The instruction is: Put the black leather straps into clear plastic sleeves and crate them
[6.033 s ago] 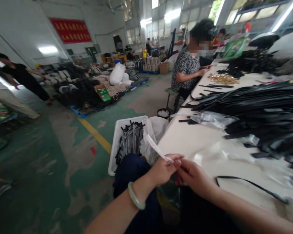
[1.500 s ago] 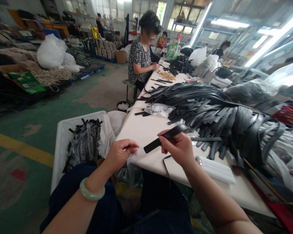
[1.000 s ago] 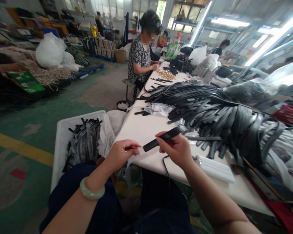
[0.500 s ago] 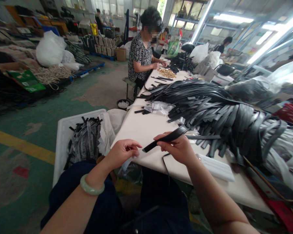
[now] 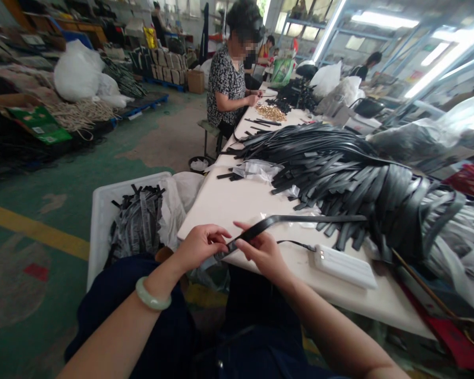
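A long black strap runs from between my hands back over the table towards the big pile. My right hand grips it near its end, with the strap between thumb and fingers and the index finger stretched out. My left hand, with a pale green bangle above the wrist, pinches the strap's near tip just past the table edge. Something clear and shiny, like plastic film, shows at that tip; its shape is hard to make out. A heap of black straps covers the table to the right.
Left of the table stands a white bin holding plastic-wrapped black straps. A white power bank with a cable lies near the table's front edge. Across the table a co-worker sits by a pile of gold-coloured pieces.
My right hand has moved left along the strap, closer to my left hand. The strap's tip has come down to my left fingers, which now pinch it. The power bank's cable shows more.
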`<state>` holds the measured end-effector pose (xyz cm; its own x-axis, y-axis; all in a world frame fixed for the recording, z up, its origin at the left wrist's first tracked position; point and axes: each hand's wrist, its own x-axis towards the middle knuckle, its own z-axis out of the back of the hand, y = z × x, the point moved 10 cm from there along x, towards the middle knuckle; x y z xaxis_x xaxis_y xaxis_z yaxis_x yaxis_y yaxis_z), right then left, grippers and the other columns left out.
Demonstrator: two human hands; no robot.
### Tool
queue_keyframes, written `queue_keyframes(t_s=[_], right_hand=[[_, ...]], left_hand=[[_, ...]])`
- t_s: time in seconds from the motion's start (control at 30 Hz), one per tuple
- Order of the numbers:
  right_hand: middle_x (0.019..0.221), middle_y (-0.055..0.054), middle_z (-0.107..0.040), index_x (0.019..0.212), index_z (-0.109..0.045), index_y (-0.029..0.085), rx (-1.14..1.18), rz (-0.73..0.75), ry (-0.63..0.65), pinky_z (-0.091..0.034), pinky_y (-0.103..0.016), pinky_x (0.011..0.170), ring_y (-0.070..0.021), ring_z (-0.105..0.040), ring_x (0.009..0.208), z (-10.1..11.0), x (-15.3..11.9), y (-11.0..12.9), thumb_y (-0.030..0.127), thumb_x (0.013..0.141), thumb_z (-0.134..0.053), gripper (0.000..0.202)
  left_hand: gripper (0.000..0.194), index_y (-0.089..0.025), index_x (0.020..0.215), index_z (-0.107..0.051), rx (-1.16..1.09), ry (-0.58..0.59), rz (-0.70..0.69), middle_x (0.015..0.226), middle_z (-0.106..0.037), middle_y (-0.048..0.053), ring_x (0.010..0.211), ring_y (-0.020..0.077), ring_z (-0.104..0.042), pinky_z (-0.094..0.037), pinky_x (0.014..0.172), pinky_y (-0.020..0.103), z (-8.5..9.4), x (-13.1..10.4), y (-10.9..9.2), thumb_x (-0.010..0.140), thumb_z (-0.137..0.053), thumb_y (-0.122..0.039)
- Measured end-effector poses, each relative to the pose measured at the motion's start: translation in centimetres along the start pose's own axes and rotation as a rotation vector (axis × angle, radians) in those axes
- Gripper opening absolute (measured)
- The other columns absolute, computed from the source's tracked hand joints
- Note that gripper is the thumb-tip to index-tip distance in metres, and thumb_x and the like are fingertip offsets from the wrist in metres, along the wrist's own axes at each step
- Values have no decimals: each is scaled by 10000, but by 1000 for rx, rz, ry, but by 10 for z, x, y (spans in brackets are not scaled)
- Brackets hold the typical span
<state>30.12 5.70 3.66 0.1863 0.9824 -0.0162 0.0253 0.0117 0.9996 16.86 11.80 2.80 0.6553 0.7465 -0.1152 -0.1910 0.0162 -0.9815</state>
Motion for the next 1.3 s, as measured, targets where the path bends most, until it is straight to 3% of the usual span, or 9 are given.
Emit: queue_keyframes(t_s=[0.13,0.3,0.47,0.6,0.77,0.93,1.07,1.23,1.3], right_hand=[[484,76,-346,1026,-712,120,160,-42,-217,-177,-197,387,-52,-263,404,28,3,-7,522,886,-547,457],[528,47,-425,1056,-725,135,-89,-11,52,-229,-208,428,-68,-346,457,-10,-6,-7,461,844,-623,402],[498,85,-267,1031,-709,141,160,-50,-263,-163,-220,405,-70,-219,429,23,-2,-15,495,862,-564,418],[517,49,-400,993,-737,147,-11,-33,19,-209,-220,428,-79,-331,463,-5,0,-15,508,823,-626,414],[491,82,-271,1018,-736,161,99,11,-253,-179,-209,408,-70,-226,431,26,-2,-9,551,868,-541,461],[559,27,-470,994,-759,181,-100,74,10,-305,-213,466,-100,-415,527,0,3,2,458,809,-660,347],[506,71,-301,989,-741,155,88,39,-265,-220,-203,412,-71,-278,439,30,6,2,497,829,-623,396],[571,6,-482,951,-764,174,-136,65,120,-349,-218,477,-125,-470,576,-11,5,5,476,817,-652,349],[548,21,-459,979,-758,172,-80,69,35,-334,-214,468,-112,-441,544,1,8,7,480,828,-635,364]], left_hand=[[280,-122,918,-698,-53,-15,44,668,-722,16,631,141,-666,-501,637,233,1,0,8,644,-746,-159],[241,-121,867,-691,-124,2,73,677,-730,22,624,143,-672,-494,613,226,-6,-2,14,633,-740,-149],[309,-127,926,-681,-72,-50,101,638,-718,7,601,156,-674,-499,599,240,-3,-5,16,626,-746,-159],[320,-122,938,-683,-74,-32,88,634,-715,8,587,155,-668,-490,586,242,-6,-5,15,631,-749,-183],[306,-122,924,-683,-89,-23,96,639,-716,9,598,150,-664,-478,589,237,-8,-4,18,629,-751,-165],[319,-118,918,-681,-138,14,76,640,-713,8,599,152,-667,-480,590,239,-14,-4,17,613,-759,-166],[287,-119,894,-676,-115,-11,101,619,-709,5,601,157,-670,-487,595,245,-12,-5,21,618,-747,-152],[299,-126,900,-678,-177,3,85,653,-726,7,629,156,-680,-494,624,247,-13,-6,21,613,-755,-155],[283,-127,889,-682,-157,9,90,649,-725,7,625,158,-680,-489,619,246,-13,-8,21,617,-751,-158]])
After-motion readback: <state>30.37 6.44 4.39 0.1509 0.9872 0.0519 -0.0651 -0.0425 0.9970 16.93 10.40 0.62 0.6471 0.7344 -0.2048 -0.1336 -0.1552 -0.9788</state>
